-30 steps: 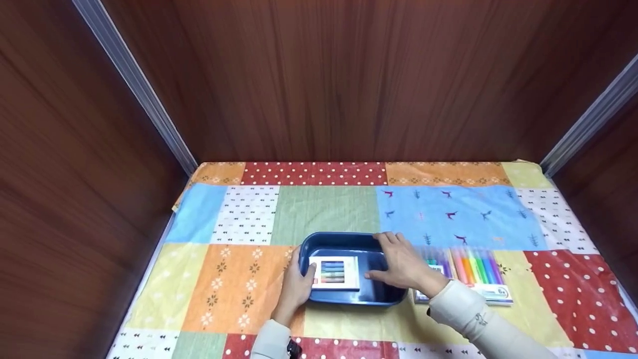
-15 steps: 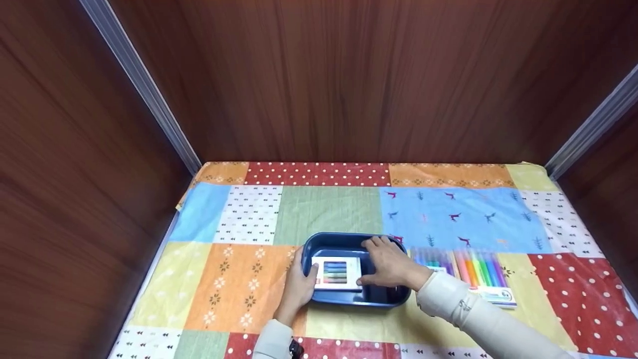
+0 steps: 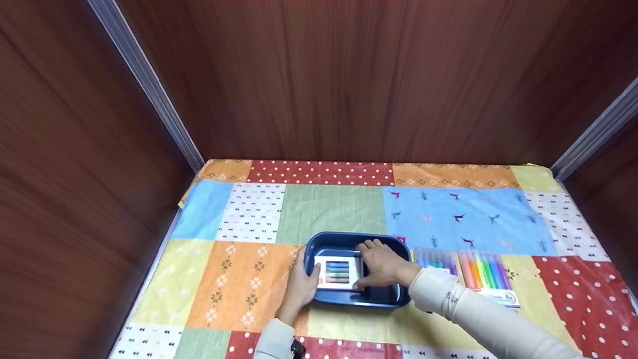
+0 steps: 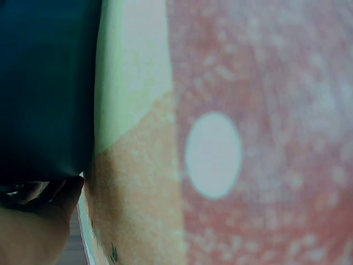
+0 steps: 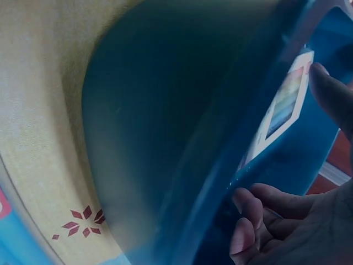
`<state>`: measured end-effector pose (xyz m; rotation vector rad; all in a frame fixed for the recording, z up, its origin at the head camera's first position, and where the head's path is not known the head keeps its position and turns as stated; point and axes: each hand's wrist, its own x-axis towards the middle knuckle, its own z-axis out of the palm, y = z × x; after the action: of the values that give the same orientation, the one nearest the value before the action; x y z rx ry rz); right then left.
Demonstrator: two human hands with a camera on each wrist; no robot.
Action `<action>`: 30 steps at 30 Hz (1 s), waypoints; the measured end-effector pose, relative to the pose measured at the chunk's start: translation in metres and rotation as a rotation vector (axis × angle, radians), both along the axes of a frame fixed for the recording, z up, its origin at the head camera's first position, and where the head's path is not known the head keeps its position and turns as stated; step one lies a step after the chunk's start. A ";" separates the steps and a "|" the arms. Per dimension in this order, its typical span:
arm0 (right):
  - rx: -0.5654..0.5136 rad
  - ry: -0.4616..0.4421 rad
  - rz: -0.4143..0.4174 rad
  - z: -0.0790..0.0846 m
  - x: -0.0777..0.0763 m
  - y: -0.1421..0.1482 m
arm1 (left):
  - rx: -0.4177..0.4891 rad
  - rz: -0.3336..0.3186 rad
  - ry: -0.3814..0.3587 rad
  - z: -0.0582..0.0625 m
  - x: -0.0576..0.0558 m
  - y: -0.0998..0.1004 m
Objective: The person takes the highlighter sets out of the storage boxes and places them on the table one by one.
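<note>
A dark blue plastic tub (image 3: pixel 381 298) stands on the patchwork cloth. Inside its left part lies a white box (image 3: pixel 356 271) with a window showing a row of coloured sticks. My left hand (image 3: pixel 300 284) grips the tub's left wall, thumb over the rim by the box's left edge, fingers outside. Reaching into the tub, my right hand (image 3: pixel 383 264) spans the box's right end, thumb at the near corner and fingers at the far one. The right wrist view shows the right thumb (image 5: pixel 328 94) against the box (image 5: pixel 281 105), and curled fingers close to its other end.
Right of the tub lie a clear pack of rainbow markers (image 3: pixel 483 274) and another pack of purple and green markers (image 3: pixel 436 260), partly behind the right forearm. Brown wood-grain panels (image 3: pixel 319 99) enclose the cloth-covered table (image 3: pixel 334 209) at the back and sides.
My right hand has moved left from the tub's right rim to the right end of the box. The left hand keeps its grip on the tub. The view has shifted slightly.
</note>
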<state>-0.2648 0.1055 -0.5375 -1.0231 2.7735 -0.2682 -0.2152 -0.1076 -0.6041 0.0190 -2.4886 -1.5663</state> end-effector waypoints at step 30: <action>0.164 -0.029 0.020 -0.005 -0.008 -0.024 | -0.013 -0.017 -0.015 0.000 -0.002 -0.002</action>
<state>-0.2728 0.0811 -0.5424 -0.9969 2.7047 -0.0506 -0.2168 -0.1095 -0.6044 0.0077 -2.5163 -1.5627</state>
